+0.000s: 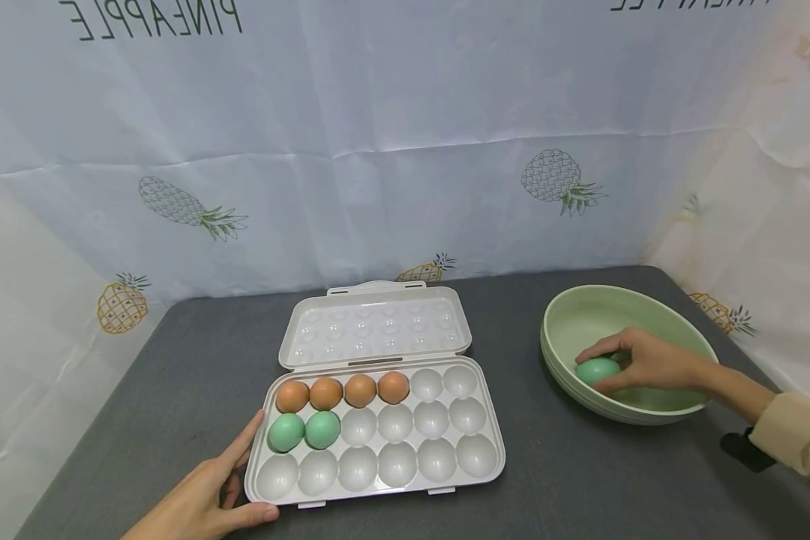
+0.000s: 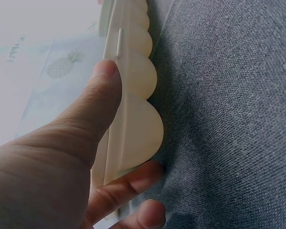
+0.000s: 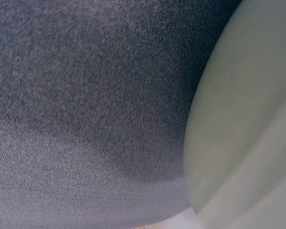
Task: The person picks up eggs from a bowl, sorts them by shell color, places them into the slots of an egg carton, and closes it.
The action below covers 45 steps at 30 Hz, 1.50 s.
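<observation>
A white egg tray [image 1: 439, 484] lies with its lid [image 1: 378, 330] folded back. Several brown eggs [image 1: 361, 391] fill part of its back row, and two green eggs [image 1: 322, 430] sit at the left of the middle row. My left hand [image 1: 205, 487] holds the tray's left end, thumb at the front corner and index finger along the side. In the left wrist view the thumb [image 2: 102, 90] presses the tray's edge above its rounded cups [image 2: 140, 129]. Inside the light green bowl [image 1: 567, 319], my right hand [image 1: 655, 364] grips another green egg [image 1: 597, 370] between thumb and fingers.
The dark grey tabletop [image 1: 513, 450] carries the tray left of centre and the bowl at the right. A pale curtain [image 1: 378, 202] printed with pineapples hangs behind the table. The right wrist view shows the bowl's outer wall [image 3: 243, 129] beside the table cloth.
</observation>
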Each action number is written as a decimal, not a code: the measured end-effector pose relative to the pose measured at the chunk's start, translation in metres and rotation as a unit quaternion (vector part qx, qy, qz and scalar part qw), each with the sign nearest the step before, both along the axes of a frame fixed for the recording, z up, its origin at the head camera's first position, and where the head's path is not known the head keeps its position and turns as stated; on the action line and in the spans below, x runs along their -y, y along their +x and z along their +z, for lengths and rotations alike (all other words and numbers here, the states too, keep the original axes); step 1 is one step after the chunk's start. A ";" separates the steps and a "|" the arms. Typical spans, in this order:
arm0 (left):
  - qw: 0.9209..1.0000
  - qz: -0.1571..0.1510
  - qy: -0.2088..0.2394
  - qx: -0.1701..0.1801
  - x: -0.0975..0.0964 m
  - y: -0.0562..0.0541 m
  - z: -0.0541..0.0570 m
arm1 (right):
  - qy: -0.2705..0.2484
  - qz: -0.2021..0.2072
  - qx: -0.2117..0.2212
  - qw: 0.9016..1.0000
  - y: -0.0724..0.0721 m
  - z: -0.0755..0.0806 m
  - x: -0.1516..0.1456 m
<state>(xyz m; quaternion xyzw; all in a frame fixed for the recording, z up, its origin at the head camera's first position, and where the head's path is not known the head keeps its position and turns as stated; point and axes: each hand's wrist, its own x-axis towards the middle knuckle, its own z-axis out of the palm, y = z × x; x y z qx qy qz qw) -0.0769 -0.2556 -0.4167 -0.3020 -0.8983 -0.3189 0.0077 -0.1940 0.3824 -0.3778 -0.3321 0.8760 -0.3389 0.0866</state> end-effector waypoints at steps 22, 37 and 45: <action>1.000 -0.003 0.002 0.008 0.000 0.000 0.004 | -0.006 -0.061 -0.059 0.996 0.003 0.007 0.017; 1.000 -0.008 0.005 0.019 0.001 -0.001 0.004 | -0.096 -0.227 -0.058 0.967 0.005 0.039 0.031; 1.000 -0.012 0.009 0.009 0.000 -0.001 0.002 | -0.142 -0.259 -0.033 0.955 0.007 0.047 0.036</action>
